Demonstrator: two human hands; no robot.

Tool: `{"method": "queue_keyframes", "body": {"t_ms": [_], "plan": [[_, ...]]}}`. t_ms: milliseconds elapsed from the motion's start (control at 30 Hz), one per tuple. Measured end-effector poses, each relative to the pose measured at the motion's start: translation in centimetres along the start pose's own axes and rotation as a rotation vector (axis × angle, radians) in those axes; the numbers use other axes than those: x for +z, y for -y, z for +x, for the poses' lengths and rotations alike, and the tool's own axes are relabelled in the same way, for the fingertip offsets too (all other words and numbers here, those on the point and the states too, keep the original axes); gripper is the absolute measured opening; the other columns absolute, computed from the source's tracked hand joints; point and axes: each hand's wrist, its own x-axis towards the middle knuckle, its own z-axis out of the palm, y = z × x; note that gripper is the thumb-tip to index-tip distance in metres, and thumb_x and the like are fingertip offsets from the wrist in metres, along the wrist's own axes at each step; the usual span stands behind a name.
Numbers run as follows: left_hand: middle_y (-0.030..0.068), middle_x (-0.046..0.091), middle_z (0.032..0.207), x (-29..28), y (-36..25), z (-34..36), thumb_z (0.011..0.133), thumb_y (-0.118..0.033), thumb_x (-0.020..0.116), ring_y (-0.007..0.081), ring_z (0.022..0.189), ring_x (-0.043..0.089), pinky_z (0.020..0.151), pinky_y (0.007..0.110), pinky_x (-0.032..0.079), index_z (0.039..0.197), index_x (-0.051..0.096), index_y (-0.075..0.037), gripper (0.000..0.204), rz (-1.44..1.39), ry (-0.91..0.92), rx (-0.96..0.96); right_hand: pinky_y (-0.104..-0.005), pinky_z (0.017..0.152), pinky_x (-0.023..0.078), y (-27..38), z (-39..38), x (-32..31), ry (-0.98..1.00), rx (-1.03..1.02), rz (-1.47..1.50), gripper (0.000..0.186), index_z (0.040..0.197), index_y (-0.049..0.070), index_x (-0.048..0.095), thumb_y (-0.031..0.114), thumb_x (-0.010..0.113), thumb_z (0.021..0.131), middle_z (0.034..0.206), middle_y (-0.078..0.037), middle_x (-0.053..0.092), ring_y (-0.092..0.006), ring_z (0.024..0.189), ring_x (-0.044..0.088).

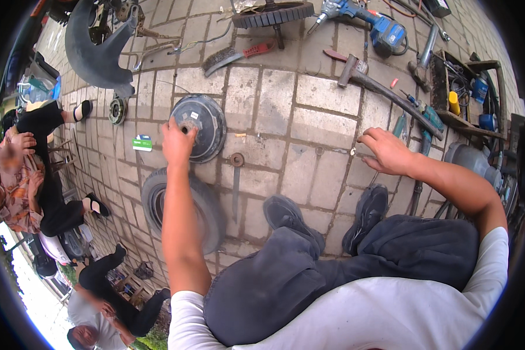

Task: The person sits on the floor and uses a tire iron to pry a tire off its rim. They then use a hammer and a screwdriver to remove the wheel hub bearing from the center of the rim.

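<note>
The left hand [177, 142], left of the frame's centre, rests its curled fingers on the near rim of a dark round wheel hub [199, 127], which lies flat on the paving [274, 105] just above and to the right of the hand. Whether the fingers grip the rim or only touch it I cannot tell. Directly below the hand and forearm, a small black tyre [184, 207] lies on its side. The right hand [387, 150], at right of centre, hovers half open, fingers loosely bent, holding nothing. Just beyond it lie a long-handled hammer [385, 90] and screwdrivers [417, 105]. In the upper frame sit a wire brush [233, 56] and a blue power drill [367, 23]. At the far left, other people are seated.
</note>
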Motion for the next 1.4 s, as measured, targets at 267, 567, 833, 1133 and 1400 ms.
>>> {"method": "queue_keyframes", "body": {"t_ms": [267, 567, 833, 1133, 1400], "plan": [[0.0228, 0.060, 0.111, 3.5, -2.2, -12.4, 0.072, -0.028, 0.078, 0.0376, 0.108, 0.055, 0.095, 0.043, 0.043, 0.115, 0.059, 0.006, 0.058, -0.284, 0.269, 0.061, -0.0426, 0.089, 0.044, -0.1, 1.4, -0.3, 0.035, -0.040, -0.049, 0.039, 0.109, 0.003, 0.056, 0.020, 0.071, 0.077, 0.108, -0.013, 0.054, -0.0324, 0.104, 0.053], [0.0211, 0.060, 0.105, 6.1, -3.4, -12.3, 0.069, -0.026, 0.079, 0.0381, 0.103, 0.055, 0.091, 0.044, 0.045, 0.111, 0.058, 0.005, 0.056, -0.199, 0.208, 0.125, -0.0424, 0.089, 0.043, 0.9, 2.0, -0.7, 0.080, -0.082, -0.086, 0.034, 0.106, 0.004, 0.058, 0.022, 0.070, 0.079, 0.109, -0.013, 0.054, -0.0307, 0.105, 0.053], [0.0123, 0.064, 0.097, 5.2, -3.5, -11.3, 0.072, -0.022, 0.079, 0.0251, 0.090, 0.061, 0.081, 0.036, 0.048, 0.102, 0.063, 0.003, 0.043, -0.522, 0.333, -0.015, -0.0436, 0.088, 0.043, 0.1, -0.4, -0.4, 0.087, -0.020, -0.093, 0.033, 0.103, 0.004, 0.060, 0.024, 0.070, 0.080, 0.108, -0.014, 0.055, -0.0320, 0.104, 0.054], [-0.0024, 0.052, 0.090, -6.1, -12.5, -12.3, 0.063, -0.045, 0.086, 0.0100, 0.073, 0.040, 0.068, 0.027, 0.033, 0.111, 0.063, -0.013, 0.062, -2.344, 1.173, 0.045, -0.0423, 0.087, 0.044, 0.1, 0.1, 0.2, 0.115, -0.049, -0.144, 0.033, 0.102, 0.004, 0.060, 0.026, 0.069, 0.080, 0.106, -0.013, 0.054, -0.0307, 0.104, 0.054], [-0.0062, 0.053, 0.085, -7.7, -14.4, -13.4, 0.062, -0.048, 0.087, 0.0078, 0.070, 0.041, 0.068, 0.025, 0.032, 0.105, 0.064, -0.017, 0.058, -2.530, 1.281, 0.065, -0.0413, 0.087, 0.044, 1.0, 1.2, -0.1, 0.117, -0.096, -0.144, 0.031, 0.100, 0.004, 0.060, 0.026, 0.069, 0.080, 0.103, -0.012, 0.055, -0.0295, 0.103, 0.054]]}}
